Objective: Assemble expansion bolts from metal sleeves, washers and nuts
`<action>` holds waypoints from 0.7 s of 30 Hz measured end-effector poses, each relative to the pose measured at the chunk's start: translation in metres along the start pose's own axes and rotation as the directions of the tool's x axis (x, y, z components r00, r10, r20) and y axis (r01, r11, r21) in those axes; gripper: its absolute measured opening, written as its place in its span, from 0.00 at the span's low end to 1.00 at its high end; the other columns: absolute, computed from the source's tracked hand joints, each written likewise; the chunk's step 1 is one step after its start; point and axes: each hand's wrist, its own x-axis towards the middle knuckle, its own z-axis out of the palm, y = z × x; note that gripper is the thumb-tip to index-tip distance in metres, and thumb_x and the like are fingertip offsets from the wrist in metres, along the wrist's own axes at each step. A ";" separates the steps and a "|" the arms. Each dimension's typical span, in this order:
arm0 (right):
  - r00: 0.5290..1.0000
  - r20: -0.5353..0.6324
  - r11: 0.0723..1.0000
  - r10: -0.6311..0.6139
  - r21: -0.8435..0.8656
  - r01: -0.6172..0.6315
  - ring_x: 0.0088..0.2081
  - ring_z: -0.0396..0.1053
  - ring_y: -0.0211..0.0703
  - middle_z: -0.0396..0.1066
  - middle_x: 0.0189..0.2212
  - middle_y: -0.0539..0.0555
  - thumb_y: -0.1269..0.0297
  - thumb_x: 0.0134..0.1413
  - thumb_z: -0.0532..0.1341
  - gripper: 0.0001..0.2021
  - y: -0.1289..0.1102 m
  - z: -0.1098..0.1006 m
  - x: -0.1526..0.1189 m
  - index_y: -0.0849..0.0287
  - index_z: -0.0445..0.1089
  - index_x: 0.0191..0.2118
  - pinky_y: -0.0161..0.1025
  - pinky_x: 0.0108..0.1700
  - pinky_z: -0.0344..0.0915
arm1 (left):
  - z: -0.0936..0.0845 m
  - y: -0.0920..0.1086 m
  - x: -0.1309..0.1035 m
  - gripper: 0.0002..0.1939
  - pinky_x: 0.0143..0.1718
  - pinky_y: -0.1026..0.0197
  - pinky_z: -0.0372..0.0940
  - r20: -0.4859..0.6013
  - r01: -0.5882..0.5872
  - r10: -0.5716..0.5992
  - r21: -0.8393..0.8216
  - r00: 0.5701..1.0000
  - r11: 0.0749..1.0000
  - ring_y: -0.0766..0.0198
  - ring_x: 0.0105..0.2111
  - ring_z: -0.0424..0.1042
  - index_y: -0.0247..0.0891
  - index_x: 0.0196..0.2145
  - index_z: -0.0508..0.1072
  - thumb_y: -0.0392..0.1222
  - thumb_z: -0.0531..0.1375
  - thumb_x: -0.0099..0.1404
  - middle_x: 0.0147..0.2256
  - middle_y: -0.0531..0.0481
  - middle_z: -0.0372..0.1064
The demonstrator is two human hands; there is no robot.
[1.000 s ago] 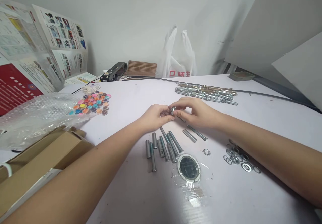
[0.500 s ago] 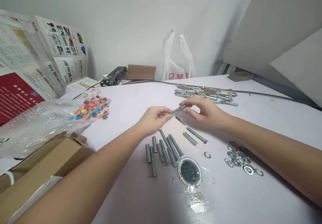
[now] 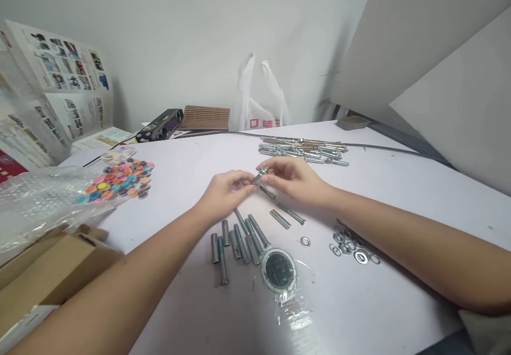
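Between my hands is a metal expansion bolt (image 3: 258,178), tilted up to the right. My left hand (image 3: 221,194) is closed round its lower part, where the fingers hide much of it. At its upper end, my right hand (image 3: 297,178) pinches a nut (image 3: 264,170) with thumb and fingers. Below the hands lie a short metal sleeve (image 3: 267,191), another sleeve (image 3: 280,219) and a loose bolt (image 3: 292,214). Several more bolts and sleeves (image 3: 239,243) lie in a group nearer to me. A single washer (image 3: 305,241) lies to their right.
Washers and nuts (image 3: 351,246) are heaped beside my right forearm. Assembled bolts (image 3: 303,150) are piled behind my hands. A round dark disc (image 3: 279,270) lies in front. Coloured caps (image 3: 120,180), plastic wrap (image 3: 43,200) and a cardboard box (image 3: 51,264) are on the left.
The view has turned right, so things appear further left. The bolt's nut end now points more toward the camera, and my right fingers have closed round it, nearer my left hand.
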 end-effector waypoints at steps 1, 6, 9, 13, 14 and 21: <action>1.000 0.013 1.000 -0.010 0.004 0.010 0.33 0.69 0.40 0.73 0.33 0.54 0.56 0.57 0.62 0.15 -0.002 -0.001 0.001 0.60 0.72 0.45 0.41 0.37 0.67 | 0.000 0.001 0.000 0.13 0.45 0.58 0.66 0.010 0.007 -0.007 -0.005 1.000 1.000 0.60 0.39 0.74 0.38 0.40 0.77 0.47 0.63 0.61 0.39 0.49 0.77; 0.999 -0.047 1.000 0.001 -0.030 -0.002 0.36 0.70 0.41 0.74 0.34 0.55 0.53 0.52 0.65 0.13 -0.010 -0.030 0.009 0.59 0.73 0.35 0.41 0.41 0.66 | -0.001 0.001 0.000 0.22 0.47 0.57 0.67 0.056 0.047 -0.042 -0.083 0.998 0.995 0.57 0.43 0.74 0.37 0.49 0.74 0.51 0.63 0.61 0.42 0.46 0.77; 0.979 -0.147 0.973 0.138 -0.164 -0.162 0.29 0.67 0.39 0.74 0.30 0.54 0.48 0.50 0.66 0.17 -0.012 -0.064 0.013 0.59 0.73 0.34 0.39 0.32 0.62 | -0.002 -0.002 0.001 0.20 0.48 0.55 0.66 0.032 0.070 -0.068 -0.059 0.997 0.996 0.57 0.44 0.74 0.38 0.47 0.75 0.54 0.59 0.65 0.42 0.45 0.77; 0.942 -0.059 0.818 0.329 -0.481 -0.316 0.23 0.57 0.36 0.65 0.22 0.51 0.45 0.53 0.61 0.19 0.001 -0.111 0.019 0.58 0.71 0.29 0.38 0.24 0.53 | -0.002 -0.006 0.002 0.18 0.48 0.54 0.65 0.048 0.057 -0.056 -0.036 0.997 0.998 0.57 0.42 0.74 0.38 0.43 0.76 0.53 0.56 0.67 0.41 0.46 0.78; 0.920 -0.016 0.761 0.392 -0.556 -0.334 0.22 0.56 0.36 0.63 0.21 0.50 0.46 0.52 0.61 0.18 0.007 -0.123 0.019 0.58 0.71 0.28 0.38 0.24 0.52 | -0.002 -0.007 0.002 0.17 0.48 0.54 0.66 0.055 0.048 -0.046 -0.039 0.997 0.998 0.57 0.42 0.74 0.38 0.42 0.76 0.52 0.56 0.67 0.40 0.47 0.78; 0.794 0.041 0.488 0.606 -0.808 -0.330 0.26 0.66 0.44 0.72 0.26 0.52 0.57 0.45 0.63 0.07 0.049 -0.182 -0.001 0.53 0.74 0.30 0.40 0.26 0.58 | -0.003 -0.007 0.004 0.15 0.49 0.53 0.65 0.038 0.082 -0.080 -0.049 0.996 0.995 0.57 0.41 0.74 0.37 0.39 0.77 0.49 0.57 0.65 0.40 0.46 0.77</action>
